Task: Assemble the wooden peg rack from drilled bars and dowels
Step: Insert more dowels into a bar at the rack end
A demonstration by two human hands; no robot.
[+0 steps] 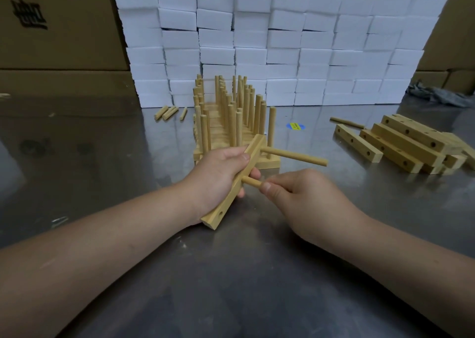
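Note:
My left hand (218, 173) grips a drilled wooden bar (221, 209), tilted on its edge just above the table. One dowel (293, 156) sticks out of the bar's far hole, pointing right. My right hand (290, 196) pinches a second dowel (250, 182) whose tip sits in the bar's middle hole. The hole at the bar's near end is bare. Behind the hands stands a row of finished bars with upright pegs (231, 116).
A pile of drilled bars (401, 142) lies at the right, with a loose dowel (347, 122) behind it. Several short dowels (168, 112) lie at the back left. White foam blocks (282, 41) and cardboard boxes (56, 29) wall the back. A grey rag (434, 93) lies far right.

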